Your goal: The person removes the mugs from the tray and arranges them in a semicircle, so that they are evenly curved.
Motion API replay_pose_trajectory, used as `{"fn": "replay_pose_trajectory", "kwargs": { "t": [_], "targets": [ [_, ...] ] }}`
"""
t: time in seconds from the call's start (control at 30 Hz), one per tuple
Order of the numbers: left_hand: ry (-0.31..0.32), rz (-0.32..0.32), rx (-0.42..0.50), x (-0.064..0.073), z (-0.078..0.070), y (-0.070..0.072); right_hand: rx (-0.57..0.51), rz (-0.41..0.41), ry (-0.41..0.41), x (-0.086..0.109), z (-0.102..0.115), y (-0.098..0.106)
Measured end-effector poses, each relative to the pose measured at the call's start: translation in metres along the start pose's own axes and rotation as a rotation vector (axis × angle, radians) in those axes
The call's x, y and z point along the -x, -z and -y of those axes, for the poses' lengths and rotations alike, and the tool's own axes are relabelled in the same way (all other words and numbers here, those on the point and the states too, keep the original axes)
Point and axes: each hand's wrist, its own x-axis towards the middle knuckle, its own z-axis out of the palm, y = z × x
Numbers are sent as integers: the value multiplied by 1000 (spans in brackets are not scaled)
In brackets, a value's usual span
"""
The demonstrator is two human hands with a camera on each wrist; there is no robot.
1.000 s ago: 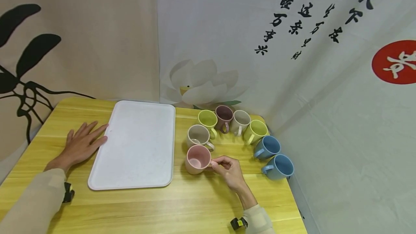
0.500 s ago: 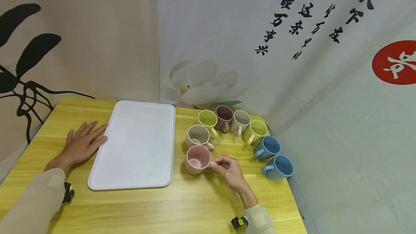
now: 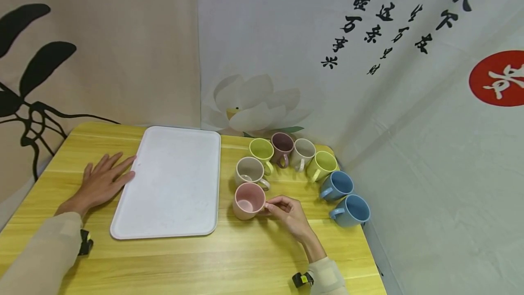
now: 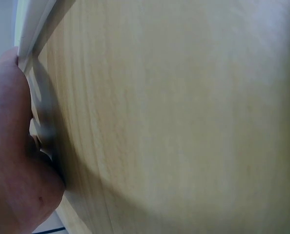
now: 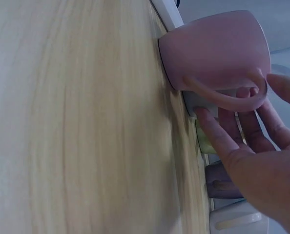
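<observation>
A pink mug [image 3: 249, 201] stands upright on the wooden table, just right of a white rectangular tray [image 3: 176, 181]. My right hand [image 3: 289, 218] pinches its handle. In the right wrist view the thumb sits on the upper part of the handle [image 5: 225, 101], and the fingers reach behind and under it. Behind the pink mug is a light grey mug [image 3: 249, 170], partly overlapped by it. My left hand [image 3: 100, 185] lies with spread fingers on the table, its fingertips at the tray's left edge. The left wrist view shows part of that hand beside the tray rim [image 4: 35, 22].
Farther back stand a lime mug [image 3: 261, 149], a plum mug [image 3: 282, 144] and a whitish mug [image 3: 303, 150]. Curving along the right table edge come another lime mug [image 3: 323, 164] and two blue mugs [image 3: 337, 185]. A printed cloth [image 3: 262, 49] hangs right behind the table.
</observation>
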Motion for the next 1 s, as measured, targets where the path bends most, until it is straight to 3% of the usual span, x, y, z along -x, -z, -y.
{"fn": "replay_pose_trajectory", "kwargs": {
  "t": [0.27, 0.47, 0.77, 1.0],
  "targets": [
    [4, 0, -2, 2, -1, 1, -49, -120, -45, 0, 1, 0],
    [9, 3, 3, 3, -2, 1, -81, -177, -14, -4, 0, 1],
    [13, 17, -1, 1, 2, 3, 91, -228, 72, -10, 5, 8],
    [-24, -7, -5, -3, 0, 6, 211, -249, 140, -12, 7, 13]
  ]
}}
